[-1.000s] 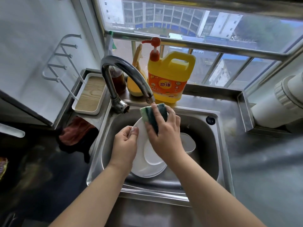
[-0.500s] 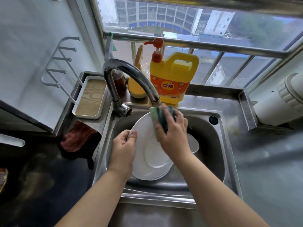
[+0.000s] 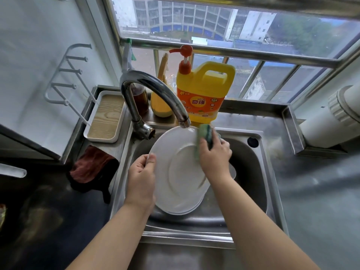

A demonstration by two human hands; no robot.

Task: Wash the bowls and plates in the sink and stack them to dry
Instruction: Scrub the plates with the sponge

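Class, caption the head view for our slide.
Left hand steadies white plate over sink; right hand scrubs with sponge.

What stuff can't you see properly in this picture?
Head view only:
- Dishes under the top plate: it covers them; only rims show.
- White dish behind the right hand: mostly hidden.
- Sponge: blurred, partly gripped.
- Brown bottle: tap hides it.

Plate [image 3: 175,166]: white. Sponge [image 3: 206,135]: green w/ dark scouring layer. Detergent jug [image 3: 204,90]: yellow, orange label, red-orange pump.

Both hands reach forward, left hand [image 3: 140,178] pinching, right hand [image 3: 215,155] curled, gripping.
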